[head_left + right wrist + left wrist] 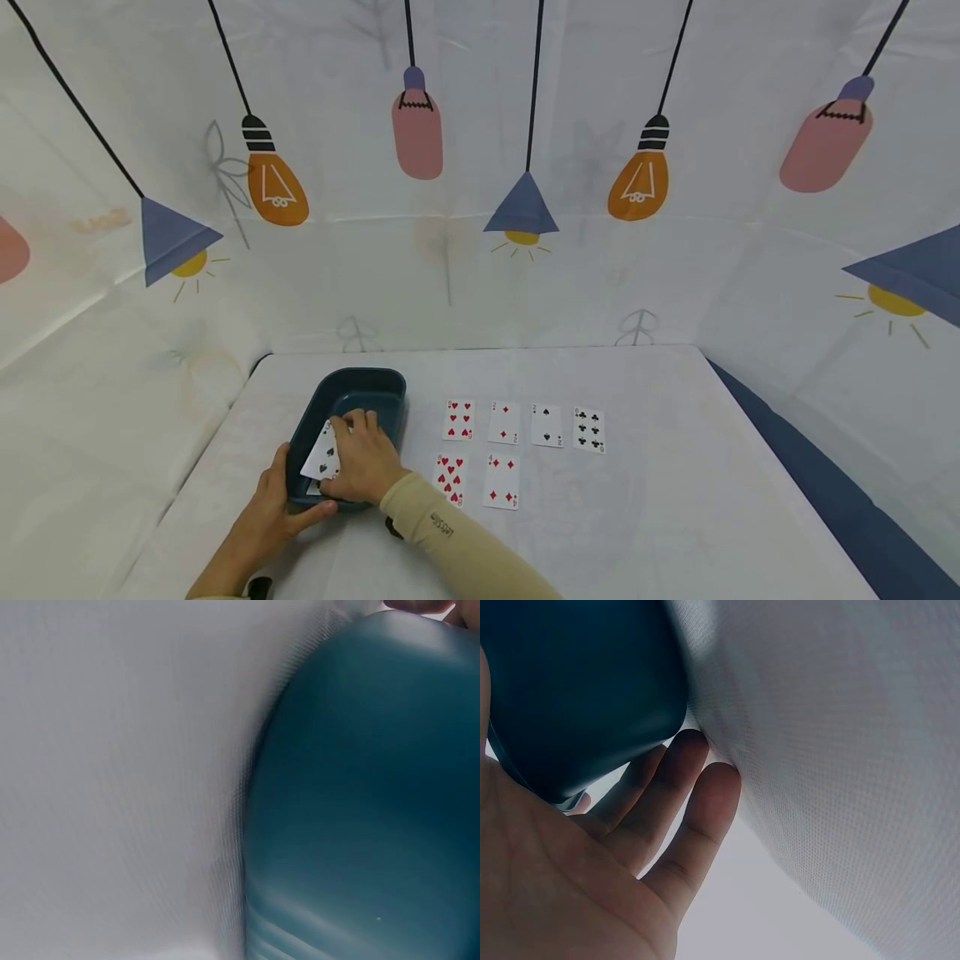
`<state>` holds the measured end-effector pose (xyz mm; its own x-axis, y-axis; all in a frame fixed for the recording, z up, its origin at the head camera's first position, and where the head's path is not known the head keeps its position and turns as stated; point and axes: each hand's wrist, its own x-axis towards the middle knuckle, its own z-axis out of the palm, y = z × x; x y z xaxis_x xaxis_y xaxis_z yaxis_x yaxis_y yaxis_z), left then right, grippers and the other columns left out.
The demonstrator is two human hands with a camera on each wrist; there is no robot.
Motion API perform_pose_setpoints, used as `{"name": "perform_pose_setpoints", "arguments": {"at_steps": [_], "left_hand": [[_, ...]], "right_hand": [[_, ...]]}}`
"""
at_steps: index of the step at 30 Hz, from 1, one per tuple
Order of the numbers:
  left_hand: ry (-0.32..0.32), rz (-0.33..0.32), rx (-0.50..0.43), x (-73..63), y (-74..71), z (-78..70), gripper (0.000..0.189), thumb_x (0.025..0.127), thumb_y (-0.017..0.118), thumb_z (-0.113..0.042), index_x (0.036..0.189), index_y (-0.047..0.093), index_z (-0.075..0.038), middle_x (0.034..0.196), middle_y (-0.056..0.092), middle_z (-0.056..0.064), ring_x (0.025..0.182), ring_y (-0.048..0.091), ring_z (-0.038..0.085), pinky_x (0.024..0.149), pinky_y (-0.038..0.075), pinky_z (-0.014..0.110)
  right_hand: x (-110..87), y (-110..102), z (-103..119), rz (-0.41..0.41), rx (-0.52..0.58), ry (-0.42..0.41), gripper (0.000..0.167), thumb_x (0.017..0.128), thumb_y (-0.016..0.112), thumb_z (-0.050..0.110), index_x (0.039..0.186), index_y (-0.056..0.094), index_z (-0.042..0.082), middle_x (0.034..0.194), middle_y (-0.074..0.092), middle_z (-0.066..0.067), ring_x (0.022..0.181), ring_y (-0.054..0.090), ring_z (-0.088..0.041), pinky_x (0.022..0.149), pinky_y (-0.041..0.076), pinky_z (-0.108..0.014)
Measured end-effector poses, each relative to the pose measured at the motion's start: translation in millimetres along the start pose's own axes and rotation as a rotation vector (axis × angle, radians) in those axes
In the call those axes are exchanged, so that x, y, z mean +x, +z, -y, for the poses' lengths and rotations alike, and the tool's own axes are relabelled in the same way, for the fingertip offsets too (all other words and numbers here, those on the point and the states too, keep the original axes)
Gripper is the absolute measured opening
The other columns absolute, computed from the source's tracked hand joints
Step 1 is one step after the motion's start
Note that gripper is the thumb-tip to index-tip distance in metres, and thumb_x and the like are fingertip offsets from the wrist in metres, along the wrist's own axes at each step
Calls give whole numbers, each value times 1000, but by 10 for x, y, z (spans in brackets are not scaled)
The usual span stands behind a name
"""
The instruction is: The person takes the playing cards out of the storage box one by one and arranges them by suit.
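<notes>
A dark teal rectangular tray (367, 379) stands on the left part of the table. My left hand (264, 515) holds its near left corner in the head view, the thumb along the near rim and the fingers at the left side. Seen from the left wrist, the left fingers (697, 825) lie around the tray's rounded outer wall (585, 690). Inside the tray, my right hand (366, 458) grips a white playing card (321, 454) with black pips, its palm hiding part of it. Another card edge (313, 487) shows below. The right wrist view is mostly filled by the tray's outer wall (360, 787).
Face-up cards lie in two rows right of the tray. The back row has a hearts card (458, 420), a diamonds card (504, 422), a spades card (547, 426) and a clubs card (588, 430). In front are another hearts card (450, 479) and diamonds card (501, 482).
</notes>
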<state>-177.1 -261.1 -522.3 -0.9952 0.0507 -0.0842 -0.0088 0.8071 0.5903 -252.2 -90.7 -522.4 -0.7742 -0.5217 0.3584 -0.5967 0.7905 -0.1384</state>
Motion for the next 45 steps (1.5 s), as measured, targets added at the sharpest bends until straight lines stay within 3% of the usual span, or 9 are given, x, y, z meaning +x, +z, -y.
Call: {"name": "perform_pose_setpoints", "arguments": {"at_steps": [8,28,45], "left_hand": [[20,-9,5,-5,-24,-6,129,86,76,-55,156,-14,5,148,16,46,132,34,59,99,36,70],[-26,2,11,-21,-61,-42,133,83,76,-62,157,-14,2,149,17,43,128,38,55,98,37,70],[-11,-9,16,-10,-35,-14,132,84,75,-62,157,-14,2,148,18,43,126,39,54,97,37,69]], "right_hand": [[-20,-98,-13,-32,-15,-41,92,71,81,59,146,49,15,134,51,-5,113,46,-15,93,47,-22],[-145,-186,-165,-85,13,-106,96,71,83,61,147,49,13,133,53,-4,112,49,-17,93,47,-22],[-249,-366,-205,-108,101,-77,91,73,83,58,146,50,14,132,53,-7,115,48,-18,95,47,-22]]}}
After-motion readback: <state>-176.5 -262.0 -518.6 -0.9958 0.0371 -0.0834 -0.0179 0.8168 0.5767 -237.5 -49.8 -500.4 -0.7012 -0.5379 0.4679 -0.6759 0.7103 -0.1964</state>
